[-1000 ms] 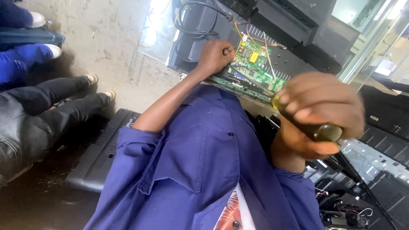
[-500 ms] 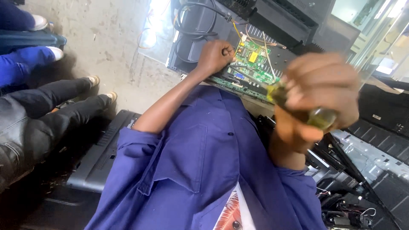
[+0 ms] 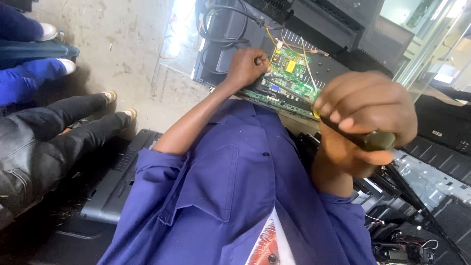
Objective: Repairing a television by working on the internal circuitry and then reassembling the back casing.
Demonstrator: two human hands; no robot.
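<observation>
My left hand [image 3: 248, 66] reaches out and is curled closed at the left edge of a green circuit board [image 3: 290, 73], which lies on the back of a black television [image 3: 338, 27]. My right hand [image 3: 365, 115] is close to the camera, fisted around the dark handle of a screwdriver [image 3: 375, 141]. The screwdriver's thin shaft points left toward the board's near edge. My blue shirt [image 3: 230, 196] fills the lower middle.
Black cables [image 3: 218, 32] loop on the television back beside the board. A black panel [image 3: 115, 184] lies on the floor at lower left. Other people's legs [image 3: 44, 132] and shoes are at the left. Grey metal chassis parts [image 3: 427, 179] and wires lie at the right.
My right hand with the screwdriver has shifted a little up and left toward the board. My left hand has stayed at the board's edge.
</observation>
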